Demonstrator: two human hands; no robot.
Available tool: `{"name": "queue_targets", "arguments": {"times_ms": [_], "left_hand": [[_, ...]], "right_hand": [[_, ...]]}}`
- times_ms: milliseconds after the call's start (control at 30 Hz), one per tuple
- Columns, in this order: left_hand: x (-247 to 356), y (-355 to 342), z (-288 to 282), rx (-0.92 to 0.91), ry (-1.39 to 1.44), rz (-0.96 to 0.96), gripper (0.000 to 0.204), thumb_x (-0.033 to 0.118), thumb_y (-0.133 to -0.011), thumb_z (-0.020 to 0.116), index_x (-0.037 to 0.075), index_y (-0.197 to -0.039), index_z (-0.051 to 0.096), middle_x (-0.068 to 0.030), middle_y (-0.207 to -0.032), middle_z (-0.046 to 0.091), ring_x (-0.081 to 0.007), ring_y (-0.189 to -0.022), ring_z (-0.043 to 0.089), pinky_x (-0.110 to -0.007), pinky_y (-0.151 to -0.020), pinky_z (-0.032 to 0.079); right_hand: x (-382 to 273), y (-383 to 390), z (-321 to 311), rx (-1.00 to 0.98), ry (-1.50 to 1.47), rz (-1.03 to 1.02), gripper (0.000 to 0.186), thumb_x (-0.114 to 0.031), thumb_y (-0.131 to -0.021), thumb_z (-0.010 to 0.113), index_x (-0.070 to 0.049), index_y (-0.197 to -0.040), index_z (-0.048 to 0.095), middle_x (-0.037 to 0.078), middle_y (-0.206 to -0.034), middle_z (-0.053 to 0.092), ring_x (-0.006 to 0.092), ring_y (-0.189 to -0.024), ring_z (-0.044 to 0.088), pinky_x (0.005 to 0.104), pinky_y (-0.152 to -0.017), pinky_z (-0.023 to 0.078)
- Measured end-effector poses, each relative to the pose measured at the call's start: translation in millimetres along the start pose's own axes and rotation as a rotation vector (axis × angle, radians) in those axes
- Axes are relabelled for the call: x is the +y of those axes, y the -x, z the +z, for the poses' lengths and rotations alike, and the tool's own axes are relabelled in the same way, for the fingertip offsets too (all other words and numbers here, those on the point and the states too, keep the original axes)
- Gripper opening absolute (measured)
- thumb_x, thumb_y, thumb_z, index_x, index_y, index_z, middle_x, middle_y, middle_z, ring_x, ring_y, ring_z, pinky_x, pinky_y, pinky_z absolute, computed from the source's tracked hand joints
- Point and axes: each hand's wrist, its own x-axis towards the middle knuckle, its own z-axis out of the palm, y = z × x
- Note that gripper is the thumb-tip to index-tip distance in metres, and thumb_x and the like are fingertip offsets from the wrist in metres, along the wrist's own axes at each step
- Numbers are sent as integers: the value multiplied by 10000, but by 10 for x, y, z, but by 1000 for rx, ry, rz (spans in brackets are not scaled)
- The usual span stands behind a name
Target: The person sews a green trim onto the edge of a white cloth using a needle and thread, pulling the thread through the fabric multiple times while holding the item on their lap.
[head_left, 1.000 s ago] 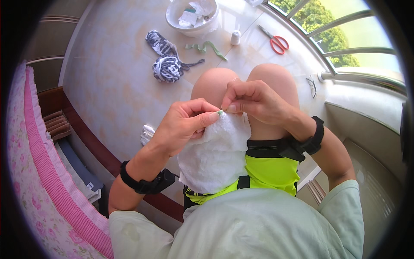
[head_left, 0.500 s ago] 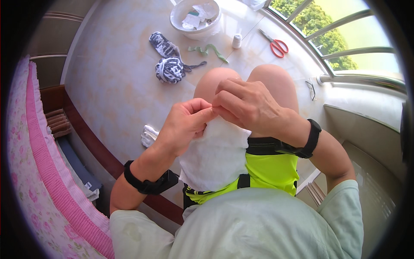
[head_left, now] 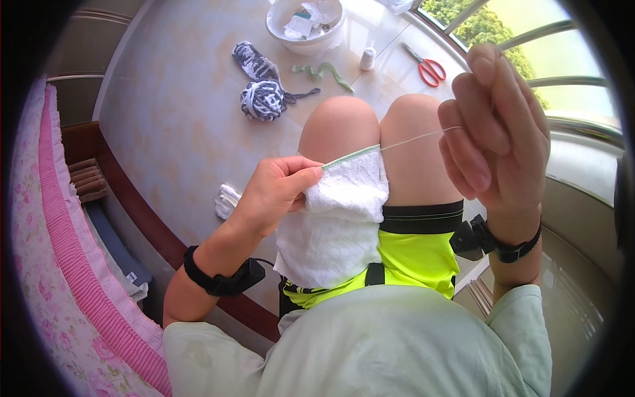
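Over my left thigh lies a white cloth (head_left: 331, 241) with a thin green band along its far edge. My left hand (head_left: 274, 192) pinches that edge between thumb and fingers. From the edge's right corner, a fine white thread (head_left: 415, 137) runs taut up to my right hand (head_left: 503, 129). The right hand is raised near the window, fingers closed together with the thread passing between them. I cannot make out whether a needle is at the fingertips.
On the tiled floor ahead are a grey-and-white yarn ball (head_left: 262, 100), a green strip (head_left: 331, 73), a white thread spool (head_left: 368, 58), red-handled scissors (head_left: 426, 68) and a white bowl (head_left: 304, 45) of scraps. A pink floral bedspread (head_left: 56, 264) hangs at left; a railed window (head_left: 555, 83) is at right.
My right hand has moved from beside the left hand up and to the right, drawing the thread out. The cloth's green edge is now uncovered; my left hand still pinches the cloth.
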Motion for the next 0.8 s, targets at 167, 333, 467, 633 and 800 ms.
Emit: {"name": "queue_targets", "arguments": {"times_ms": [167,333,467,633,800], "left_hand": [[-34,-28,-24,-13,11,15,201,135,-911,588,-24,-1015,655,-45,-925,660,-104,-802,632,-249,-701,532],[-5,-9,-10,4,-10,55,199,141,-910,599,-21,-1011,655,-45,-919,662,-102,-801,635,-246,-704,536],[-32,-62,-83,-14,13,29,208,152,-914,600,-16,-1025,652,-49,-931,663,-104,-804,635,-245,-700,534],[22,-58,-106,-108,127,-31,243,182,-934,573,-5,-1075,638,-52,-954,665,-109,-813,634,-250,-724,526],[17,-79,-144,-137,137,-27,249,189,-938,569,-3,-1082,636,-49,-942,666,-100,-801,630,-244,-717,520]], "right_hand": [[-124,157,124,136,-5,-173,306,-223,-1046,253,-29,-1080,487,-35,-556,308,51,-407,360,205,-313,379],[137,-119,-356,-188,277,-454,264,-190,-1039,289,-23,-999,489,-26,-656,330,120,-678,445,461,-1023,401],[629,-51,-303,-189,649,-39,181,-24,-959,462,20,-1130,502,20,-752,507,90,-711,502,278,-770,476],[942,-47,-404,-424,950,-242,134,48,-817,595,-6,-939,618,72,-792,581,198,-695,576,293,-596,450],[935,-61,-405,-494,928,-184,181,61,-764,637,-29,-919,660,80,-792,583,226,-689,575,313,-585,448]]}}
